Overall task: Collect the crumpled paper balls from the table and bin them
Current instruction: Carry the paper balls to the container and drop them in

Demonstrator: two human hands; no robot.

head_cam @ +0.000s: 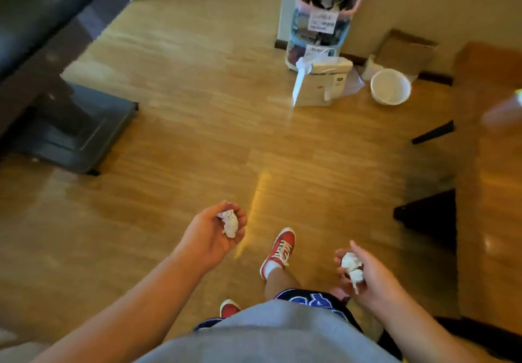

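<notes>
— How far along are you?

— Midway, I'd judge. My left hand (216, 231) is cupped with its fingers curled round one paper ball (230, 223). My right hand (364, 273) is closed loosely on crumpled paper (351, 269), which looks like two wads pressed together, though I can't say for sure. Nothing is binned from this load; I'm standing on the wooden floor (197, 142) with the bin well ahead.

— Which bin?

— The small round white bin (390, 86) by the wall, I think. Its inside looks pale, but it's too blurred to tell whether anything is already in it.

— What's beside it?

— A white paper bag (322, 84) stands to its left, and behind that a tall clear container (324, 15) stuffed with dark mixed stuff and labelled with notes I can't read. Flat cardboard (404, 52) leans against the wall.

— Any left on the table?

— The dark table (36, 24) is at my left; something white shows at its far corner, too blurred to name. So another trip may be needed.
</notes>
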